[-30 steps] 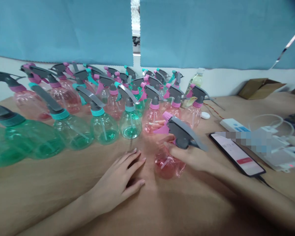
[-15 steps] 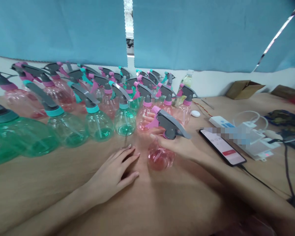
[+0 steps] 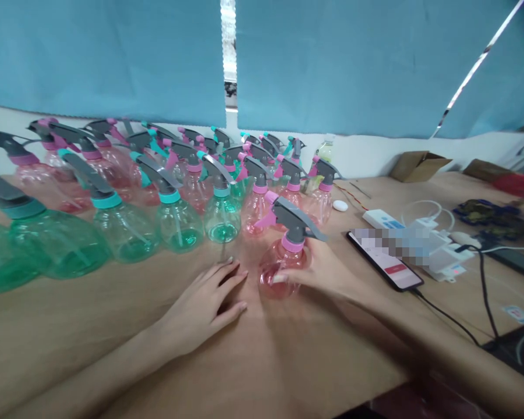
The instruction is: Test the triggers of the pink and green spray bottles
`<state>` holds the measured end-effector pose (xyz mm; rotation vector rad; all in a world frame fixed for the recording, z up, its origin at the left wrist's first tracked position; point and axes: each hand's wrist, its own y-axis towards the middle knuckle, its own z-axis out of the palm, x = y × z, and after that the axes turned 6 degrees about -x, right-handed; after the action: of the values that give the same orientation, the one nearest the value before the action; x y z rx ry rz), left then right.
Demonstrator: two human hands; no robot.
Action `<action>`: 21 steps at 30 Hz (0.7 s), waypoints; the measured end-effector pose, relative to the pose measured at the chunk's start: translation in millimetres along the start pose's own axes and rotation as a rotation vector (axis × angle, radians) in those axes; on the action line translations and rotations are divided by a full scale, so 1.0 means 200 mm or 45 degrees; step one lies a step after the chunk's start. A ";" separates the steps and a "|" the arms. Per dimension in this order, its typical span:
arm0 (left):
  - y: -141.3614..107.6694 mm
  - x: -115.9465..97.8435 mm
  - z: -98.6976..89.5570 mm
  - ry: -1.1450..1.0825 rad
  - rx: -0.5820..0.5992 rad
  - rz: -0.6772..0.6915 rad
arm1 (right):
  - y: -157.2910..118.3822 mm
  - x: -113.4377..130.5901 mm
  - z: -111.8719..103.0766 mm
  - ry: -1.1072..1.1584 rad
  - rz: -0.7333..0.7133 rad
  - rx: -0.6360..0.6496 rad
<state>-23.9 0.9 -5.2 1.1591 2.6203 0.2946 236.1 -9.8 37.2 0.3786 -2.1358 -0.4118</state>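
Observation:
A pink spray bottle (image 3: 283, 262) with a grey and pink trigger head stands upright on the wooden table (image 3: 157, 372), its nozzle pointing left. My right hand (image 3: 317, 270) is wrapped round its body from the right, the thumb across the front and the other fingers hidden behind. To its left my left hand (image 3: 209, 299) lies palm down on the table with the fingers apart, holding nothing. Just behind the hands stand a green spray bottle (image 3: 222, 218) and another pink spray bottle (image 3: 257, 212).
Several green and pink spray bottles fill the left and back. On the right lie a phone (image 3: 384, 259) with a cable, a white power strip (image 3: 378, 220), a small white disc (image 3: 340, 205) and an open cardboard box (image 3: 419, 166).
My right hand has moved down from the neck of the pink bottle to its body. The view has shifted slightly. My left hand rests as before.

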 end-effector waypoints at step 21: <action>0.13 -0.10 0.02 -0.028 -0.061 0.030 | -0.26 -0.16 -0.32 -0.185 0.228 -0.223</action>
<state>9.3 3.4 1.7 1.1713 2.5683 0.3451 312.4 -52.9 25.3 0.0584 -2.2311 -0.5316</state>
